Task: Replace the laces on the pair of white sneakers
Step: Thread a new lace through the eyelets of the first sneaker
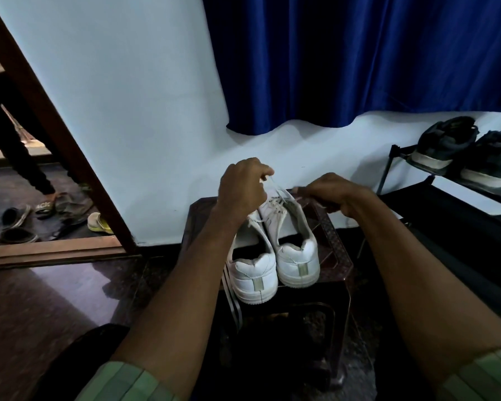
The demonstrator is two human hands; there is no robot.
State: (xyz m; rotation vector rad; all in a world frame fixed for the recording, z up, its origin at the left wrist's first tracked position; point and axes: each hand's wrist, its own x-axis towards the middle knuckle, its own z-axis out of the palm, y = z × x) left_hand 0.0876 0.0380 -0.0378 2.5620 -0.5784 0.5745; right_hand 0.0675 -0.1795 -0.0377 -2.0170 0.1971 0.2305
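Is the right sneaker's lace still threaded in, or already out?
In. The lace crisscrosses the right sneaker, and the left hand and right hand each pinch an end.

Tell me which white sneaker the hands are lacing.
The right-hand sneaker: both hands pinch its lace ends. The left-hand sneaker lies untouched beside it.

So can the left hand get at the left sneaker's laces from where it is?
Probably yes. The left hand pinches a lace end of the right sneaker, directly above the left sneaker; nothing lies between, but it must release first.
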